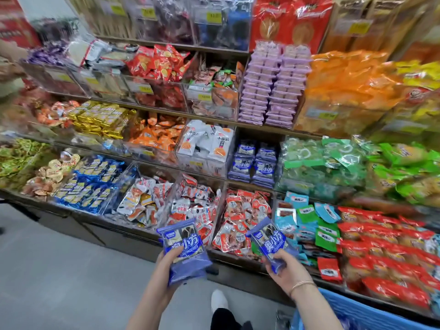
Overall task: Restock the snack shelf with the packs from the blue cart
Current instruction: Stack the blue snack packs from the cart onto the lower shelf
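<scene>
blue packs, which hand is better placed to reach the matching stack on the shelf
Right, probably: the right hand holds its pack almost directly below the matching stack; the left hand sits further to the side.

left blue pack [182,245]: held, tilted | right blue pack [270,241]: held, tilted

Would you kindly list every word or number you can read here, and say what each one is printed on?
"奥小方": on the blue plastic snack pack held by the right hand.
"小方", with the character before it partly hidden: on the matching blue pack held by the left hand.
"小面筋": on the white packs in a clear bin.
Yellow price tags: too blurred to read.
</scene>
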